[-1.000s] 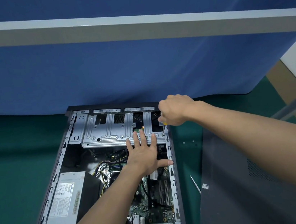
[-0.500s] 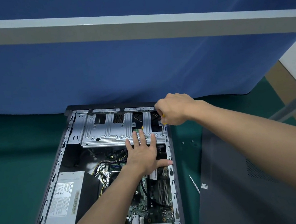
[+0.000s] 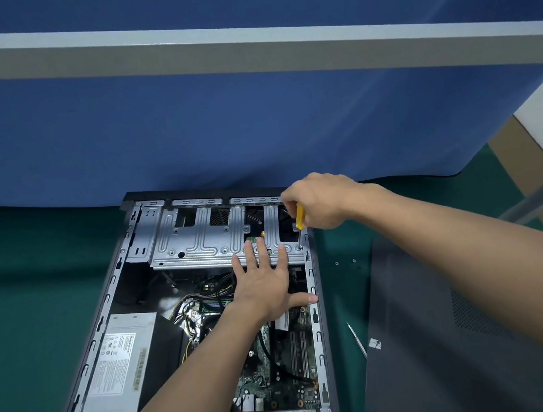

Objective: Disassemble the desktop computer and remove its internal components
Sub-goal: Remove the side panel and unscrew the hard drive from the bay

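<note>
The open computer case lies flat on the green mat. A silver drive cage spans its far end. My left hand lies flat with fingers spread, fingertips on the cage's near edge and thumb against the case's right rail. My right hand grips a yellow-handled screwdriver; its tip stands on a screw at the cage's near right corner. The power supply sits at the near left, and the green motherboard shows beneath my left forearm.
The removed dark side panel lies on the mat to the right of the case. A thin white tool lies between case and panel, with small screws beyond it. A blue partition stands right behind the case.
My right hand has turned slightly on the screwdriver, and more of the yellow handle shows. The left hand stays in place on the cage.
</note>
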A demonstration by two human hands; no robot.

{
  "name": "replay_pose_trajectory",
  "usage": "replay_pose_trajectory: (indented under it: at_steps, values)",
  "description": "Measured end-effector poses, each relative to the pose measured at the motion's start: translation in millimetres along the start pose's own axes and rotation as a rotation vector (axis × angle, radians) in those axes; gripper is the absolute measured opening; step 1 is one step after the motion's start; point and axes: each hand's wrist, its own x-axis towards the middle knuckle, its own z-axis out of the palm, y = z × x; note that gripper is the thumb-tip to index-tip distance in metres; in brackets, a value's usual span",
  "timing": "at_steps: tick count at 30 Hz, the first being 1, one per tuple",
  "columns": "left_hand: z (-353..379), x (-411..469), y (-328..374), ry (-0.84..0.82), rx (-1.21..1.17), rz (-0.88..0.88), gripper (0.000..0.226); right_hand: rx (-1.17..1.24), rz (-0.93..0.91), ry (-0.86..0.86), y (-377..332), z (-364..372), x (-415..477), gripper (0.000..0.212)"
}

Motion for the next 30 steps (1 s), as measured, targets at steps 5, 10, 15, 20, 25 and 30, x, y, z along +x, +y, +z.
replay_pose_trajectory:
  at_steps: [5, 10, 15, 20, 25, 30]
  values:
    - [-0.4, -0.4, 0.2, 0.001, 0.001, -0.001, 0.116, -0.142, 0.164, 0.036, -1.6, 5.9, 0.6, 0.053]
    - [-1.4, -0.6, 0.9, -0.001, 0.002, -0.001, 0.115, -0.093, 0.062, 0.016, -1.6, 0.7, -1.0, 0.023]
    - [-1.7, -1.2, 0.7, -0.003, -0.007, -0.001, 0.116, -0.057, 0.081, -0.009, -1.1, 3.0, -0.9, 0.03]
    - [-1.6, -1.1, 0.7, -0.002, -0.004, 0.002, 0.116, -0.106, 0.087, 0.073, -3.7, 4.0, -0.7, 0.036]
    - [-1.6, -1.6, 0.3, 0.001, -0.004, 0.005, 0.116, 0.036, 0.063, -0.055, 1.0, -0.1, 0.5, 0.004]
    - [-2.0, -1.5, 1.0, -0.001, 0.002, 0.001, 0.116, -0.081, 0.165, 0.038, 0.8, 8.9, -0.1, 0.049]
